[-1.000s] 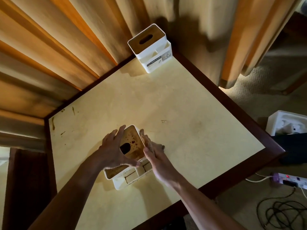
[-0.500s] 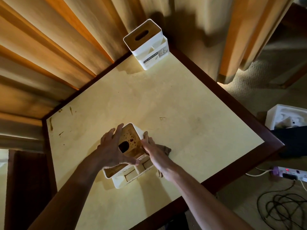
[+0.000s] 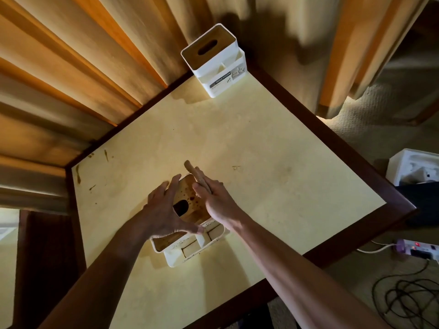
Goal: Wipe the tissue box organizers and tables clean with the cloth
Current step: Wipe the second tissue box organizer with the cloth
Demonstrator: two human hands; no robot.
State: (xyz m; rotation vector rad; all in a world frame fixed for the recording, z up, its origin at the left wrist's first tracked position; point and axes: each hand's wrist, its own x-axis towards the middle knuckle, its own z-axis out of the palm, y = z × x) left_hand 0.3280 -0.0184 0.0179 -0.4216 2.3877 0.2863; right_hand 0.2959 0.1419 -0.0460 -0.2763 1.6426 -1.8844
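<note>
Fingers (image 3: 174, 186) of my left hand (image 3: 164, 210) are spread and curled over the top of the near organizer (image 3: 190, 243), thumb across its front edge, grasping it. My right hand (image 3: 216, 200) lies along the organizer's right side with straight fingers pressing a brown cloth (image 3: 196, 174) against that upper edge; one end of the cloth sticks out past the fingertips toward the far side. I note dark spots on the organizer's wooden lid around its oval slot. The organizer stands on the yellow surface (image 3: 273, 186), near the front edge, its small front compartments facing me. A second organizer (image 3: 216, 62), white with a label on its front, stands upright at the far corner of the surface, well apart from the first. Brown smears mark the surface near its left corner. On the carpet to the right I see a white box (image 3: 413, 167), a power strip (image 3: 420, 250) and coiled cable (image 3: 408, 298).
</note>
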